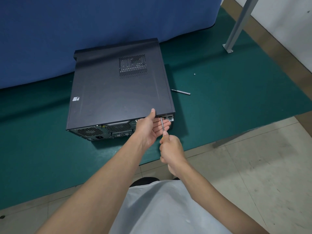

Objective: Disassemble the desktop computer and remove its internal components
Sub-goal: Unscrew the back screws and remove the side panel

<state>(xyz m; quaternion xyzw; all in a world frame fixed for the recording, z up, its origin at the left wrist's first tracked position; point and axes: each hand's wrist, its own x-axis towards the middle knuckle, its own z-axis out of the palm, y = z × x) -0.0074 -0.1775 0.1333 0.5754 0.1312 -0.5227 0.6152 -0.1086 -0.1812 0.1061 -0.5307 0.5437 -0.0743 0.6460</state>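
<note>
Desktop computer [116, 92]: dark grey metal tower case laid flat on its side, rear panel facing the person, side cover on.

Right hand [170, 152]: fist wrapped round the handle of a slim steel-shafted screwdriver [162, 125] with a yellow handle. The tip meets the computer's rear edge at its right upper corner. Judged to be working a cover screw there; the screw head itself is too small to make out.

Left hand [150, 127]: thumb laid on the cover's rear edge, fingers straight and spread flat against the rear panel, just behind the shaft. Likely purpose is to brace the computer against the driver's push and steady the shaft. It may also catch the screw.

Computer rests on a dark green mat [219, 107] covering the table, near the table's front edge, which keeps the rear screws within easy reach.

Right of the computer, just beside its side wall, lies a thin silver rod-like tool [181, 92]. Farther right, well apart, sits a small silver screw [194, 74], probably one already taken out.

Behind the computer hangs a blue fabric screen [84, 31]. Far right of it stands a grey metal post [239, 24].

Task judged early: nothing internal is exposed.
</note>
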